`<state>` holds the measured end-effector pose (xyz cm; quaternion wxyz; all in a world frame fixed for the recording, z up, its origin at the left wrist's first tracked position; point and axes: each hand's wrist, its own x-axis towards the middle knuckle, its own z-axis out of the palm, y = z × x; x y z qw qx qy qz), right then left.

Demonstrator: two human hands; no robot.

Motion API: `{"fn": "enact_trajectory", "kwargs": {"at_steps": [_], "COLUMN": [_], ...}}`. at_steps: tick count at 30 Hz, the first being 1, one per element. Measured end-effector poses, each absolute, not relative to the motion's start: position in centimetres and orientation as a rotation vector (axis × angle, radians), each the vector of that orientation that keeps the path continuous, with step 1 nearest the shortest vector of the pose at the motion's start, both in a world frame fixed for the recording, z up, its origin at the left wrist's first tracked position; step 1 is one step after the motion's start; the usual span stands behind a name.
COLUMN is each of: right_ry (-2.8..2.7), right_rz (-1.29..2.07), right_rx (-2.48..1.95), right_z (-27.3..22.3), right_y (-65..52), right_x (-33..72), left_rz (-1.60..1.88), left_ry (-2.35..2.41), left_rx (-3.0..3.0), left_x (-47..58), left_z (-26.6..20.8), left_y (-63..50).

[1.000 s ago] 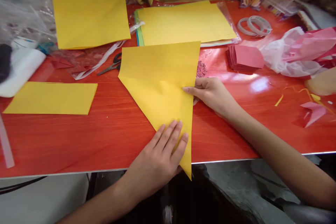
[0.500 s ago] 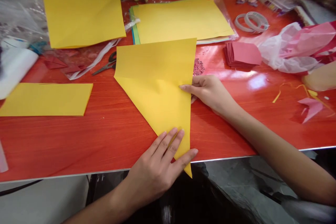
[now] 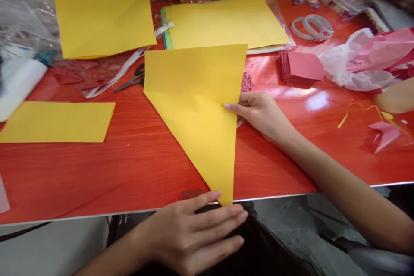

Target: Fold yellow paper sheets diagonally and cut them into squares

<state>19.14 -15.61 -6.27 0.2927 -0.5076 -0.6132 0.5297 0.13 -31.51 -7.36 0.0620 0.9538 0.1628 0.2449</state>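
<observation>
A folded sheet of yellow paper [image 3: 197, 95] lies in front of me, narrowing to a point that reaches over the table's near edge. My right hand [image 3: 258, 114] pinches the sheet's right edge, thumb on top and fingertips partly hidden beneath. At the pointed lower end is my left hand [image 3: 200, 228], its fingers stretched apart. One digit lies by the paper's slanted edge and another crosses just below the tip. Scissors [image 3: 131, 82] stick out from behind the sheet's left side.
On the red table [image 3: 155, 168] lies a folded yellow strip [image 3: 60, 123] at left. Behind are a yellow sheet [image 3: 103, 21], a stack of coloured paper [image 3: 226, 21] and tape rolls [image 3: 312, 28]. To the right sit red paper squares [image 3: 300, 67] and pink-white plastic [image 3: 365, 58].
My left hand has slid down off the paper's lower part to below its tip, fingers now pointing right. The right hand keeps its pinch.
</observation>
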Motion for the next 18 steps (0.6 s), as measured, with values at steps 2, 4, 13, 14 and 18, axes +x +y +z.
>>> {"fn": "enact_trajectory", "kwargs": {"at_steps": [2,4,13,14,18], "right_ry": [-1.609,-1.585,-1.384,-1.383,-1.413], "right_rz": [1.430,1.458,1.658,1.672,1.700], "right_rx": [-1.340,-1.316,-1.176,-1.172,-1.186], "right_z": [-6.2,-6.2,-6.3,-6.3,-6.0], "right_y": [-15.6,-15.6,-15.5,-15.6,-15.7], "right_x": [19.1,19.2,19.9,19.9,19.9], "left_rz": [0.938,1.024,0.285,0.286,0.393], "left_ry": [0.532,0.654,1.135,1.093,1.002], "left_rx": [2.788,2.658,0.756,0.637,0.544], "left_x": [-0.2,0.0,3.7,3.9,4.6], "left_z": [-7.6,-7.9,-8.1,-8.2,-8.3], "left_y": [-32.2,-33.3,-35.5,-35.3,-34.9]}}
